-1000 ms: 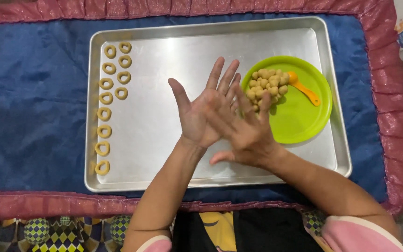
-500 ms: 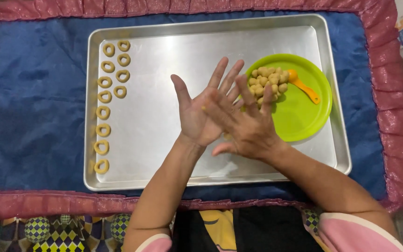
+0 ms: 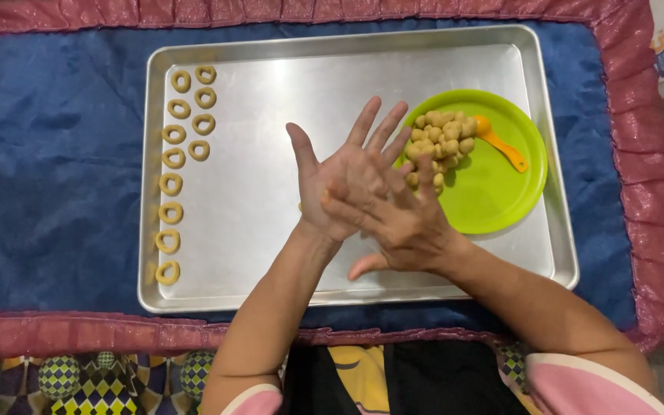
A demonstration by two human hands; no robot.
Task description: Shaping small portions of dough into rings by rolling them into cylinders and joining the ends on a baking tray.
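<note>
A blue cloth with a ruffled pink border covers the table. On it lies a large metal tray, its long side running across the view.

The two forearms come up from the bottom edge and meet above the middle of the tray. The left hand is held flat, palm up, fingers straight and spread, thumb out to the left. The right hand lies palm down across it, fingers straight and a little apart, pressed onto the left palm. What sits between the palms is hidden, so I cannot tell whether dough is there; neither hand grips anything that shows.

A round green plate rests on the right part of the tray, just beside the hands. The right fingertips overlap its left rim in this view. On the plate's upper left sits a heap of small dough balls, and an orange spoon lies just right of the heap, its handle pointing down and right.

Along the tray's left edge lie dough rings, flat and apart: a long column from top to bottom, with a shorter second column beside its upper part. They are well apart from the hands.
</note>
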